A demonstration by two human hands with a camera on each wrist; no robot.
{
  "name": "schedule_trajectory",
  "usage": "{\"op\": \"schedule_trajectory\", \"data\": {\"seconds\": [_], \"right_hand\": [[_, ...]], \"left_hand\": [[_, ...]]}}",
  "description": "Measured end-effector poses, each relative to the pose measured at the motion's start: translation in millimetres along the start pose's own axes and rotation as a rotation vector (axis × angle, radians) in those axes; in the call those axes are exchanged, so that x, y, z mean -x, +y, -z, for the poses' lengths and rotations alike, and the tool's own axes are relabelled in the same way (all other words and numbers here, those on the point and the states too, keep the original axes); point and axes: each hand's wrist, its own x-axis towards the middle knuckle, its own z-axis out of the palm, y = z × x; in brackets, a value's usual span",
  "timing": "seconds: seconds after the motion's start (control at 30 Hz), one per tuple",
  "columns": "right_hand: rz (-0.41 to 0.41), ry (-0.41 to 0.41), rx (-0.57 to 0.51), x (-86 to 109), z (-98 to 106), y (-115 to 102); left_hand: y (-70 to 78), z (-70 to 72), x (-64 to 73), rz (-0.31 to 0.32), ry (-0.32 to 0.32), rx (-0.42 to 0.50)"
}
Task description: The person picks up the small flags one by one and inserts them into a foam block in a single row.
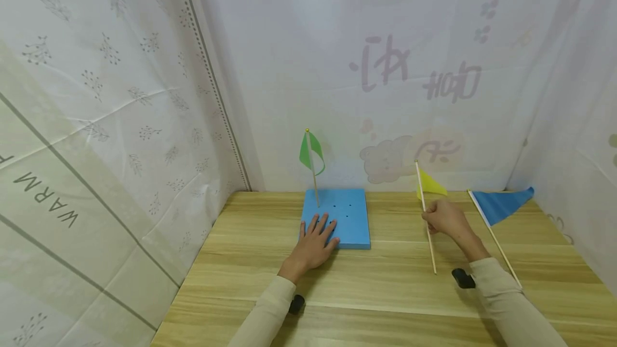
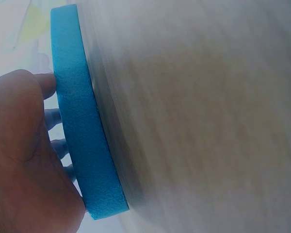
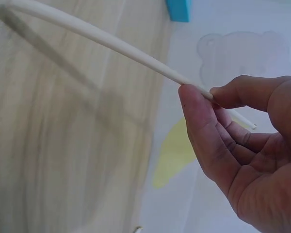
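Observation:
A flat blue foam block (image 1: 354,229) with several small holes lies on the table. My left hand (image 1: 313,245) rests on its near left part with fingers spread; the left wrist view shows the block's side edge (image 2: 82,111) beside the palm. Behind those fingers a green flag (image 1: 308,154) stands in the block, leaning slightly left. My right hand (image 1: 445,221) pinches the wooden stick of a yellow flag (image 1: 430,185) between thumb and fingers. In the right wrist view the stick (image 3: 116,44) runs past the fingertips, its lower end pointing toward the table.
A blue flag (image 1: 501,205) on a stick lies on the table at the right, close to my right forearm. Patterned white curtains (image 1: 299,68) enclose the wooden table (image 1: 385,288) at the back and sides. Dark wrist-camera parts (image 1: 463,278) hang under both wrists.

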Motion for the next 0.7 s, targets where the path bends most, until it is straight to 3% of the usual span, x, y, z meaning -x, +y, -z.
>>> {"op": "schedule_trajectory", "data": {"seconds": [0.7], "right_hand": [[0.116,0.093,-0.013,-26.9,-10.2,-62.3]], "left_hand": [[-1.2,-0.1,-1.1,0.000,-0.006,-0.006]]}}
